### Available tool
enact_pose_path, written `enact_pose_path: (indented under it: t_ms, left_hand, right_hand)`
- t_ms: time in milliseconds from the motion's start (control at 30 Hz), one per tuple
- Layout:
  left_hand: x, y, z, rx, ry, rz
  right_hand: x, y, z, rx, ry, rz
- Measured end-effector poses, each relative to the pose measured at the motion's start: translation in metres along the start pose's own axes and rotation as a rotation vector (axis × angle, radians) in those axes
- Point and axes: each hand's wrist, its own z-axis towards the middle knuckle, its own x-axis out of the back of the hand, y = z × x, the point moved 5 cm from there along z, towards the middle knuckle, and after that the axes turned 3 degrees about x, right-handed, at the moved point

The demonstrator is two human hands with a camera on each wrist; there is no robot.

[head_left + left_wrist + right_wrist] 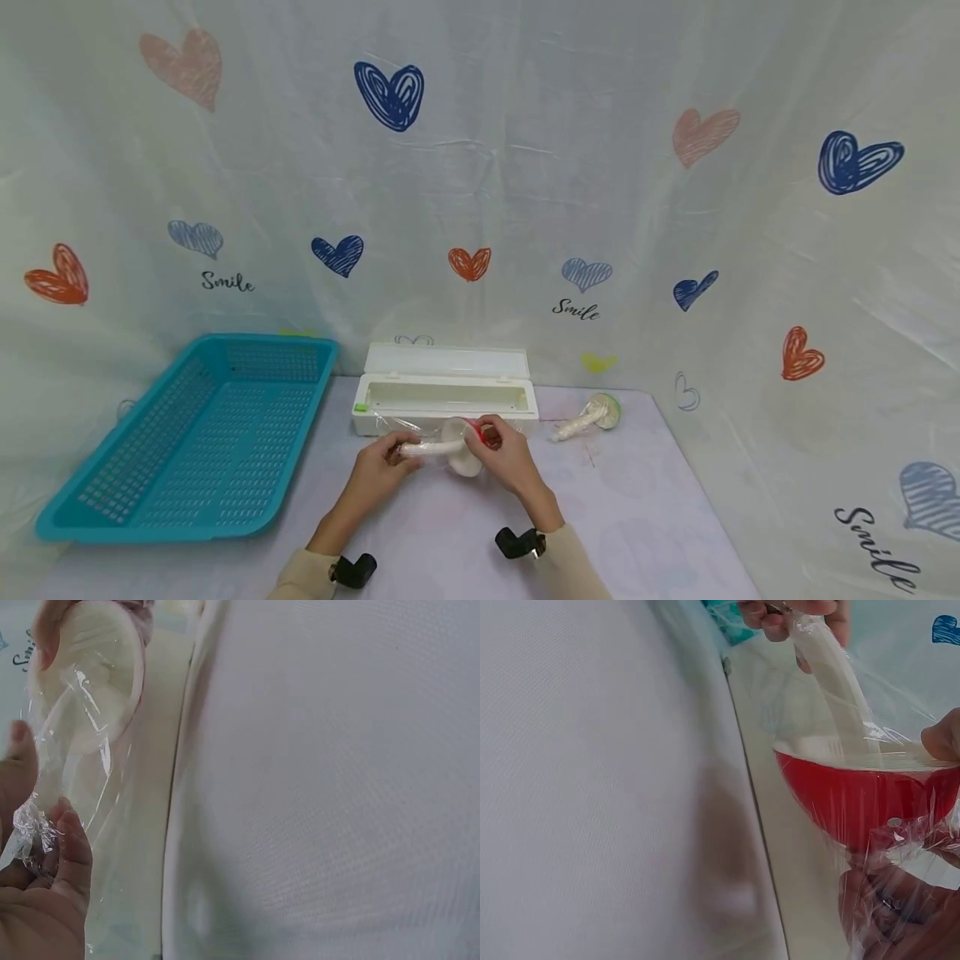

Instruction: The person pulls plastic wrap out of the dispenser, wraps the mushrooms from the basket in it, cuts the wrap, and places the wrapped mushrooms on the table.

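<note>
A ladle with a white handle and a bowl (862,799) that is red outside and white inside is wrapped in clear plastic film (97,772). My left hand (382,465) grips the handle end, where the film bunches up crinkled. At the other end, my right hand (510,454) holds the bowl by its rim, thumb on the inner edge and fingers underneath. Just behind both hands stands a long white film dispenser box (450,423) with its lid raised. A second, pale round piece (466,464) shows below the bowl in the head view; I cannot tell whether it is separate.
To the left lies a large teal perforated basket (273,500). A film-wrapped ladle (581,422) with a green-edged bowl rests on the white tablecloth (637,508) at the right. A curtain (510,192) printed with hearts hangs behind the table.
</note>
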Motion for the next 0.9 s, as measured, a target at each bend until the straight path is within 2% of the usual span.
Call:
enact_pose_path:
  t_ms: [100, 233, 400, 500, 600, 700, 800, 900]
  left_hand:
    - [-0.003, -0.002, 0.001, 0.010, -0.009, 0.035]
    - [-0.005, -0.002, 0.003, -0.014, -0.013, 0.077]
    - [-0.006, -0.004, 0.008, -0.034, -0.048, 0.137]
    - [-0.007, -0.006, 0.011, -0.059, -0.068, 0.180]
    - [-0.006, -0.008, 0.013, -0.070, -0.097, 0.205]
    - [-0.006, -0.013, 0.015, -0.047, -0.160, 0.217]
    - [-0.008, -0.016, 0.014, 0.001, -0.226, 0.245]
    - [-0.009, -0.020, 0.013, 0.049, -0.251, 0.295]
  right_hand:
    - [-0.001, 0.001, 0.002, -0.013, 0.010, -0.008]
    - [-0.001, 0.004, 0.004, -0.015, 0.022, -0.015]
    - [-0.003, 0.009, 0.000, 0.064, 0.018, -0.056]
    - [-0.006, 0.011, -0.003, 0.104, -0.028, -0.050]
    - [-0.009, 0.010, -0.006, 0.103, -0.094, -0.020]
    - [-0.010, 0.007, -0.010, 0.107, -0.135, -0.011]
    - [-0.009, 0.002, -0.015, 0.131, -0.157, -0.033]
    - [-0.010, -0.003, -0.018, 0.174, -0.185, -0.066]
